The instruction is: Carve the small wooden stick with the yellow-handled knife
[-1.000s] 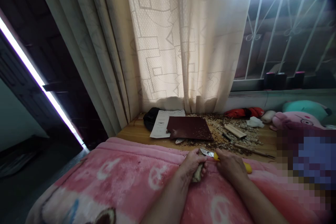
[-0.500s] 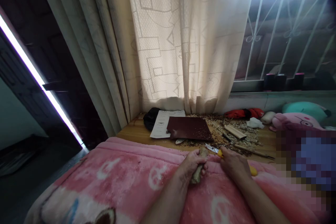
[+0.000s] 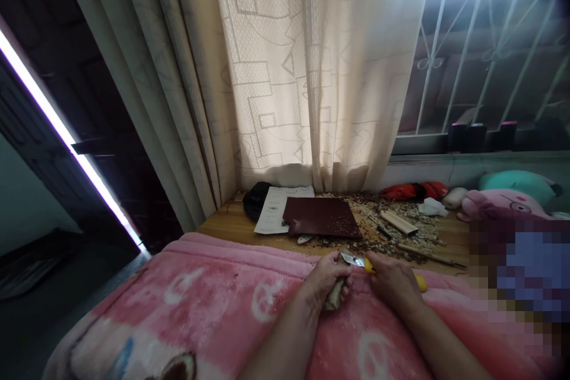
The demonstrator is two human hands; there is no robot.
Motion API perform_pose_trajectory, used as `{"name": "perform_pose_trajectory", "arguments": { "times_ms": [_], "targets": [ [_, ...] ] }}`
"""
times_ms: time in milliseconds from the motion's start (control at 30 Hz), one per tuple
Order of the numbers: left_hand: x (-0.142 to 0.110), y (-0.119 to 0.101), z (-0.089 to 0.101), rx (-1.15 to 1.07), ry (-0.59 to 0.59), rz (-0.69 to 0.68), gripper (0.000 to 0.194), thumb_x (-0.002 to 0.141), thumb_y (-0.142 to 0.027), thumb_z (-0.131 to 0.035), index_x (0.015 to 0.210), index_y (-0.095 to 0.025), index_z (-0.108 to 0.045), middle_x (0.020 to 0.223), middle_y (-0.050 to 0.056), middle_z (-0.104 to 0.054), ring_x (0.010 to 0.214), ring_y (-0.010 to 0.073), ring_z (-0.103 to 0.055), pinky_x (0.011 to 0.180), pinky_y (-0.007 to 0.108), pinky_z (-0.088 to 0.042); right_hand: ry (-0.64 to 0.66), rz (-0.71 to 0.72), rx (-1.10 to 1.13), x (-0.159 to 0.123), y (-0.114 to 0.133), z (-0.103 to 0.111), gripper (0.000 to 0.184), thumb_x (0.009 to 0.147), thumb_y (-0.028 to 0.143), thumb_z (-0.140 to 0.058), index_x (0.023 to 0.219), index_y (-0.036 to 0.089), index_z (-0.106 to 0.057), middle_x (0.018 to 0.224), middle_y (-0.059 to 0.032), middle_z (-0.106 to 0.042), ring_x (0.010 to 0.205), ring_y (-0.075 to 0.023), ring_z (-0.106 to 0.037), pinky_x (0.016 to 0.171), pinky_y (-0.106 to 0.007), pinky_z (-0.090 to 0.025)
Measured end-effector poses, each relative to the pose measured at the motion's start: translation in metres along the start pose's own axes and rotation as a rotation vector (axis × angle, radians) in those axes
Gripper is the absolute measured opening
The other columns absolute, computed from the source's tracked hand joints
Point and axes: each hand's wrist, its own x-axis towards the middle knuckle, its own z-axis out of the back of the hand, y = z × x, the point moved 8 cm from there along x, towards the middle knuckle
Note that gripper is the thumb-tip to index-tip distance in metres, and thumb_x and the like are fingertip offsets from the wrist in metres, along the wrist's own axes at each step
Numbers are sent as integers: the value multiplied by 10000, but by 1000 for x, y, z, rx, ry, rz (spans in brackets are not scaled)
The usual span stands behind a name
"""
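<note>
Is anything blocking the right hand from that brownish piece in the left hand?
Nothing visible stands between them except the yellow-handled knife the right hand holds, its blade at the upper end of the piece in the left hand.

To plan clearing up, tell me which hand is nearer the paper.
Left. The left hand is in front of the paper, to its right; the right hand is farther off to the right.
</note>
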Motion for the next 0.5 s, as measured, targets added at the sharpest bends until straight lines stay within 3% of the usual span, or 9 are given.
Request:
{"name": "perform_pose_trajectory", "arguments": {
  "times_ms": [500],
  "targets": [
    [-2, -1, -1, -23, 45, 10, 336, 565, -223, -497, 882, -166, -397, 488, -54, -436, 325, 44, -385, 333, 147, -282, 59, -50, -31, 1, 0, -3, 205, 648, 137, -389, 805, 216, -495, 770, -4, -581, 671, -116, -492, 541, -220, -213]
  ]
}}
